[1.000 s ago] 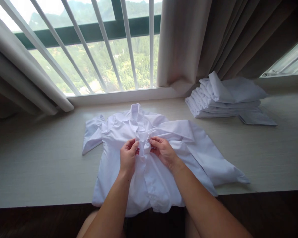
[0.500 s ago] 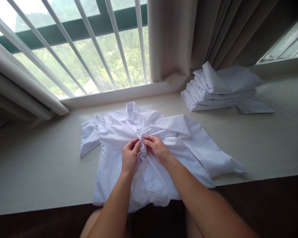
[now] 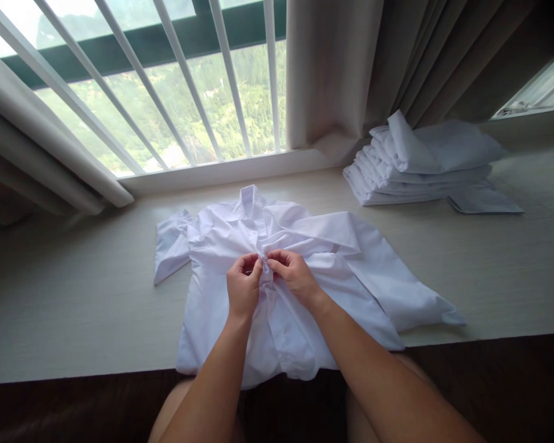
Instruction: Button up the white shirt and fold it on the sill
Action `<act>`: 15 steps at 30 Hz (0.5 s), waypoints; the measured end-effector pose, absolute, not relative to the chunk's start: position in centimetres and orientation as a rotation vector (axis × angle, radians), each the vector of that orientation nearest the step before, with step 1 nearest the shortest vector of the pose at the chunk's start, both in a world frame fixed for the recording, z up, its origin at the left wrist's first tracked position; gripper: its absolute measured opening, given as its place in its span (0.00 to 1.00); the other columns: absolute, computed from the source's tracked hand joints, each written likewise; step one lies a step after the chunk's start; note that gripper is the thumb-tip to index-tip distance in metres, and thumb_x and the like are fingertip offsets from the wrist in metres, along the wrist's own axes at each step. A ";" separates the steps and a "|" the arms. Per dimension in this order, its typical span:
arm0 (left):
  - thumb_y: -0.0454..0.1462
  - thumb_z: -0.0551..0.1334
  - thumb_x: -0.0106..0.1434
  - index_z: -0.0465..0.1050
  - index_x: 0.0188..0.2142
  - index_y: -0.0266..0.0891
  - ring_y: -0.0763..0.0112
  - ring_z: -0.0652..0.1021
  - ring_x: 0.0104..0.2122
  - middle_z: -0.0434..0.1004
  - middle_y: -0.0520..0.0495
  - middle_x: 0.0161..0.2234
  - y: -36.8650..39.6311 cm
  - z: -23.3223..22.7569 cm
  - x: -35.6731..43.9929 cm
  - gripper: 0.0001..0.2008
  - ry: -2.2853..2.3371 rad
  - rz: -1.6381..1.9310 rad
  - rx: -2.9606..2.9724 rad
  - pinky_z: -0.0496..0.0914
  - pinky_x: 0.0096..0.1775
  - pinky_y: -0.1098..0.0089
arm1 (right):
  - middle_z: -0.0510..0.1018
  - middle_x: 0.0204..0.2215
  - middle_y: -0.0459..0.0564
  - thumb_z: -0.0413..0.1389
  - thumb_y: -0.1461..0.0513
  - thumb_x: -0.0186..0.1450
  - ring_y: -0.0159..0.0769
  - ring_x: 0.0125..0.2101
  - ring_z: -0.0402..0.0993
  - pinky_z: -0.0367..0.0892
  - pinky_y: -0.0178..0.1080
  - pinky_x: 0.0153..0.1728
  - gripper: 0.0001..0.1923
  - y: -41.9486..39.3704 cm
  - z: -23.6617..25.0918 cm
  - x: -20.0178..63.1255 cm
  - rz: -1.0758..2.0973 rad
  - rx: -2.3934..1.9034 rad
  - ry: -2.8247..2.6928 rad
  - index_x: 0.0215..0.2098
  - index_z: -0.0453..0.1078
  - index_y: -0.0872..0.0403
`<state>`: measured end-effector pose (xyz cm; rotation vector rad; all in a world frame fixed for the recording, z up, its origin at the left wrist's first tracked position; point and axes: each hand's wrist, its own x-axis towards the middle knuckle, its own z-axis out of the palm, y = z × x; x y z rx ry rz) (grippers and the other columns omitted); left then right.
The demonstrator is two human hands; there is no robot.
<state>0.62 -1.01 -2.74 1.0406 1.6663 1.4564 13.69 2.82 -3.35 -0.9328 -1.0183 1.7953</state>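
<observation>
White shirt [image 3: 221, 246] lies front-up, rumpled, on the window ledge [image 3: 74, 307], collar toward the glass. Left hand [image 3: 243, 288] and right hand [image 3: 293, 275] meet at the chest placket, fingertips closed, both pinching fabric.
</observation>
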 end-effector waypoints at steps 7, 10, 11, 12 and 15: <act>0.45 0.69 0.62 0.79 0.41 0.38 0.72 0.77 0.32 0.80 0.49 0.33 -1.5 -2.1 0.4 0.14 1.877 1.500 1.180 0.72 0.39 0.71 | 0.80 0.34 0.49 0.66 0.51 0.56 0.31 0.32 0.72 0.68 0.32 0.31 0.21 2.7 -3.7 13.6 1.715 -0.984 -1.094 0.42 0.79 0.57; 0.46 0.68 0.63 0.81 0.40 0.38 0.70 0.78 0.34 0.81 0.47 0.35 -1.5 -2.2 0.3 0.13 1.876 1.477 1.223 0.73 0.40 0.69 | 0.81 0.35 0.51 0.66 0.51 0.57 0.32 0.32 0.72 0.68 0.32 0.30 0.22 2.7 -3.9 13.6 1.683 -0.978 -1.136 0.43 0.80 0.57; 0.46 0.68 0.63 0.81 0.41 0.38 0.69 0.79 0.34 0.82 0.46 0.36 -1.5 -2.3 0.3 0.14 1.859 1.471 1.226 0.73 0.41 0.69 | 0.81 0.35 0.51 0.66 0.51 0.57 0.32 0.32 0.72 0.68 0.33 0.30 0.22 2.7 -3.9 13.6 1.672 -0.973 -1.152 0.43 0.80 0.57; 0.46 0.68 0.63 0.81 0.41 0.38 0.69 0.80 0.35 0.82 0.46 0.36 -1.5 -2.3 0.4 0.14 1.843 1.464 1.229 0.74 0.41 0.68 | 0.81 0.35 0.51 0.66 0.51 0.57 0.32 0.32 0.72 0.68 0.33 0.30 0.21 2.7 -3.9 13.6 1.663 -0.969 -1.161 0.43 0.80 0.57; 0.44 0.68 0.63 0.82 0.43 0.38 0.67 0.81 0.36 0.83 0.44 0.38 -1.4 -2.4 0.4 0.13 1.817 1.444 1.253 0.75 0.42 0.67 | 0.82 0.35 0.51 0.66 0.51 0.57 0.32 0.32 0.72 0.68 0.33 0.30 0.21 2.8 -4.0 13.6 1.649 -0.973 -1.165 0.42 0.81 0.57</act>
